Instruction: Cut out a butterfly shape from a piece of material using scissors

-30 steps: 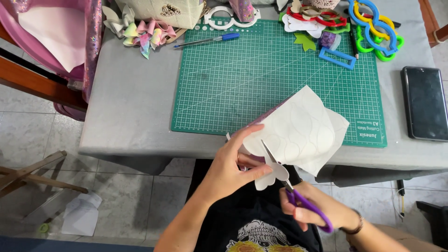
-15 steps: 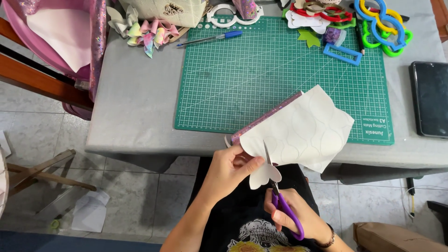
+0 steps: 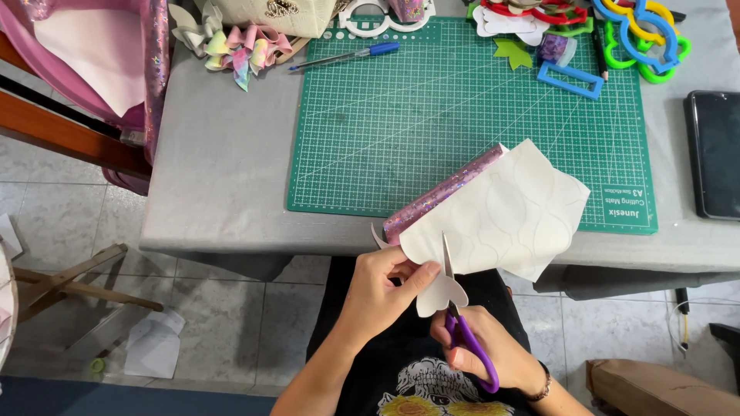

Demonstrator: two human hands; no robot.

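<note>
Grey table (image 3: 223, 192), one green mat (image 3: 432, 131); left grip (image 3: 378, 296) pinching one sheet (image 3: 509, 216), right grip (image 3: 493, 350) around one scissors (image 3: 462, 335).

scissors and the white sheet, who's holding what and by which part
The right hand holds the purple scissors by the handle loops; the left hand pinches the white sheet at its near edge.

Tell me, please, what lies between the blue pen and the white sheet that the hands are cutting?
In the head view, only bare green cutting mat lies between the blue pen and the white sheet.
</note>
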